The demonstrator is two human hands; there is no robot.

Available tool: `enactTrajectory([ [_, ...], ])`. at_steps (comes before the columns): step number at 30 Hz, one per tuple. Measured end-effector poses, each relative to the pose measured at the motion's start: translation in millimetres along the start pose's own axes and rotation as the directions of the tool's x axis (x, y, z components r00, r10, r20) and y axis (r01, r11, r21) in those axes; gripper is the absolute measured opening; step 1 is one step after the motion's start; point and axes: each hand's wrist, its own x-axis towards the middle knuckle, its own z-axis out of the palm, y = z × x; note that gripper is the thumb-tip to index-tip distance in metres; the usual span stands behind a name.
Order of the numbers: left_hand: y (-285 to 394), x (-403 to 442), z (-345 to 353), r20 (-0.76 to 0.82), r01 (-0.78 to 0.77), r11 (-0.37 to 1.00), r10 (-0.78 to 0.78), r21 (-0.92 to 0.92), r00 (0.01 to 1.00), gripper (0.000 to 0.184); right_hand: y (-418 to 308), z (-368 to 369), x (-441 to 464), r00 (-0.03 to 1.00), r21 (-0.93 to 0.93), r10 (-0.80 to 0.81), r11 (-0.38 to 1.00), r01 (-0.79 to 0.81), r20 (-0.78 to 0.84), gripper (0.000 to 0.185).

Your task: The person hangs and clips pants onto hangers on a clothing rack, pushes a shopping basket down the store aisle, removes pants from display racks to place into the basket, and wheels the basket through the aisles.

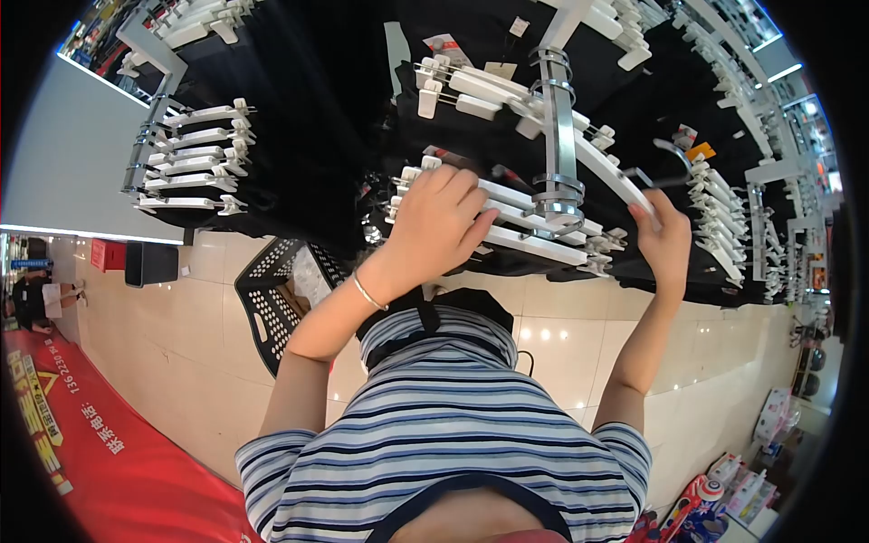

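Note:
My left hand (436,222) is curled over the left ends of white clip hangers (534,244) on a chrome rail (560,136). Its thumb lies along one hanger bar, and some fingertips are hidden behind the hangers. With bent fingers, my right hand (665,244) grips the right end of another white hanger (611,169), which slants down toward it from the same rail. Black garments (489,118) hang from these hangers. Paper tags (446,48) show near the clips farther back.
More white hangers (199,156) with black clothing hang at left, and another row (715,213) is at right. A black perforated basket (262,312) stands on the tiled floor (181,344). Red printed cloth (118,452) covers the lower left. A person (36,299) is far left.

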Motion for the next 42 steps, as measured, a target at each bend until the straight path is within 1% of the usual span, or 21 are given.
enactTrajectory([
  [4,-8.3,5.3,7.5,0.166,0.0,0.998,0.009,-0.056,0.986,0.017,42.9,-18.5,-39.2,0.992,0.032,0.127,0.991,-0.127,-0.009,0.01],
  [7,-12.3,16.5,7.0,0.296,0.133,0.976,-0.077,-0.174,0.952,0.02,62.1,-40.4,-75.7,0.96,0.042,0.278,0.96,-0.276,-0.041,0.016],
  [8,-13.6,24.4,2.7,0.423,0.208,0.964,-0.123,-0.162,0.898,0.023,65.8,-49.0,-89.0,0.952,0.023,0.3,0.954,-0.3,-0.065,0.016],
  [10,-29.0,33.9,13.0,0.505,0.169,0.968,-0.053,-0.187,0.861,0.025,73.0,-68.5,-115.3,0.944,-0.014,0.31,0.949,-0.314,-0.114,0.016],
  [12,-38.7,37.8,26.6,0.645,0.156,0.981,-0.046,-0.115,0.763,0.03,72.3,-88.4,-141.6,0.919,-0.047,0.353,0.929,-0.366,-0.178,0.017],
  [15,-41.1,56.3,27.9,0.733,-0.004,0.988,0.117,-0.153,0.67,0.026,68.6,-117.4,-176.2,0.858,-0.135,0.421,0.871,-0.473,-0.294,0.021],
  [17,-34.7,70.6,27.7,0.776,-0.021,0.984,0.151,-0.174,0.613,0.022,63.3,-132.9,-192.3,0.842,-0.193,0.354,0.867,-0.459,-0.407,0.023],
  [19,-31.7,77.8,32.7,0.786,-0.067,0.982,0.179,-0.174,0.592,0.021,57.7,-143.6,-204.9,0.77,-0.179,0.408,0.818,-0.547,-0.49,0.025],
  [20,-39.0,78.2,40.5,0.718,-0.104,0.961,0.261,-0.256,0.646,0.024,59.3,-148.3,-211.4,0.802,-0.259,0.325,0.828,-0.498,-0.501,0.026],
  [21,-44.9,83.7,44.2,0.639,-0.13,0.932,0.33,-0.339,0.695,0.041,60.9,-151.2,-214.5,0.828,-0.336,0.242,0.828,-0.448,-0.507,0.028],
  [23,-44.4,87.8,53.4,0.718,-0.236,0.961,0.266,-0.144,0.643,0.069,67.3,-155.2,-217.1,0.844,-0.4,0.175,0.82,-0.41,-0.507,0.026],
  [24,-46.4,87.3,55.1,0.678,-0.269,0.953,0.288,-0.137,0.676,0.078,62.8,-155.5,-212.8,0.85,-0.431,0.14,0.813,-0.391,-0.507,0.025],
  [26,-53.6,81.0,59.7,0.596,-0.333,0.935,0.336,-0.12,0.729,0.095,54.8,-155.7,-203.1,0.851,-0.404,0.229,0.802,-0.441,-0.473,0.023],
  [27,-54.3,81.2,59.6,0.611,-0.299,0.946,0.312,-0.127,0.728,0.098,50.2,-154.0,-194.2,0.848,-0.39,0.272,0.795,-0.464,-0.454,0.022],
  [28,-54.1,81.1,59.1,0.627,-0.264,0.955,0.288,-0.134,0.724,0.102,54.9,-153.4,-189.3,0.873,-0.402,0.216,0.821,-0.405,-0.437,0.02],
  [33,-57.2,79.3,60.9,0.648,-0.193,0.971,0.237,-0.14,0.724,0.103,56.2,-141.1,-130.9,0.965,-0.351,-0.095,0.936,0.003,-0.244,0.014],
  [37,-61.2,77.5,61.4,0.579,-0.246,0.955,0.296,-0.165,0.76,0.096,47.3,-104.6,-72.0,0.915,-0.291,-0.383,0.896,0.336,-0.124,0.015],
  [38,-61.1,79.7,59.6,0.67,-0.142,0.971,0.236,-0.192,0.704,0.111,47.0,-96.8,-61.4,0.94,-0.261,-0.337,0.914,0.311,-0.06,0.015],
  [39,-63.3,78.1,60.0,0.671,-0.151,0.97,0.242,-0.193,0.7,0.112,46.7,-89.4,-51.9,0.956,-0.233,-0.292,0.93,0.285,0.008,0.015],
  [41,-61.6,76.7,53.8,0.696,-0.129,0.974,0.224,-0.187,0.682,0.112,52.8,-75.9,-36.9,0.965,-0.214,-0.258,0.947,0.241,-0.055,0.017],
  [42,-62.6,72.9,52.8,0.651,-0.17,0.967,0.255,-0.192,0.714,0.111,57.9,-72.8,-32.4,0.964,-0.173,-0.246,0.958,0.228,-0.097,0.016],
])
